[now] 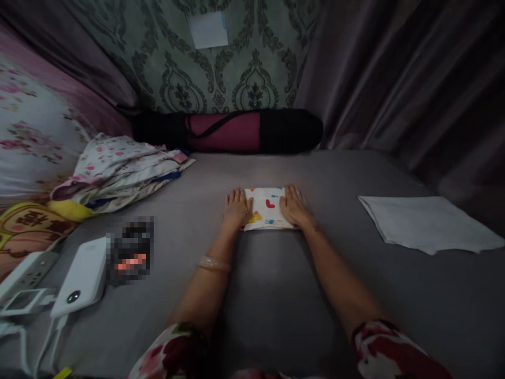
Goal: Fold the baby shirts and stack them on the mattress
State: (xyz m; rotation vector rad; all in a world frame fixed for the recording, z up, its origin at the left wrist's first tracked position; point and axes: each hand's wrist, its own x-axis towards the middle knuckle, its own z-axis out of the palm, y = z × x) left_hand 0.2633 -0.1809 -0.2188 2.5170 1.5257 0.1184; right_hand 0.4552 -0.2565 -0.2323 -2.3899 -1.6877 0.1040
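A small folded white cloth (267,207) with coloured prints lies on the grey bed sheet (276,295) in the middle. My left hand (236,208) lies flat on its left edge, fingers stretched out. My right hand (294,206) lies flat on its right edge, fingers together and extended. Both palms press down on the cloth. A pale bangle sits on my left wrist.
A pile of unfolded printed clothes (122,171) lies at the back left. A folded white cloth (428,223) rests at the right. A white power bank (81,276) and power strip (27,268) sit at the front left. A rolled pink and black mat (229,130) lies against the wall.
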